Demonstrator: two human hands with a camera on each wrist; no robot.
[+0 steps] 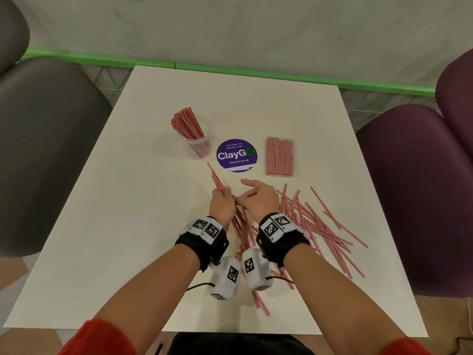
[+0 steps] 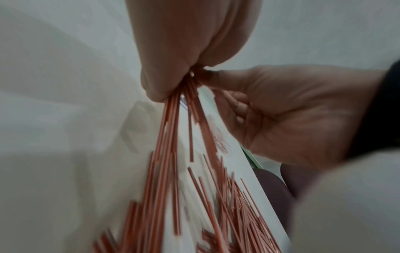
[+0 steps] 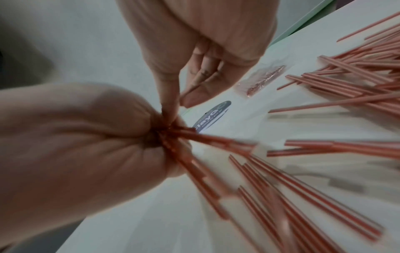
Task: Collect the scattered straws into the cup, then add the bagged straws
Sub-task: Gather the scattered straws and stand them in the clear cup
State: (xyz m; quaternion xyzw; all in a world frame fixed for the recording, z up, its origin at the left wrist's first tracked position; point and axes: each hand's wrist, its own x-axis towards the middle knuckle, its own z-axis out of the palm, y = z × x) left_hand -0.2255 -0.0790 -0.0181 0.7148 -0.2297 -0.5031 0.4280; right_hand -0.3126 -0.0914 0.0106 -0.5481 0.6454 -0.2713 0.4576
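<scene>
My left hand grips a bundle of red-and-white straws in its fist, just below the table's middle. The bundle sticks out up-left of the fist and fans down toward me. In the left wrist view the fist closes round the straws. My right hand is beside it, fingers relaxed and apart, thumb tip touching the bundle at the fist. A clear cup further back holds several straws. The bagged straws lie flat to its right. Scattered straws cover the table right of my hands.
A round purple sticker lies between cup and bag. The white table has grey chairs on its left and purple chairs on its right. A green strip runs along the wall behind the far edge.
</scene>
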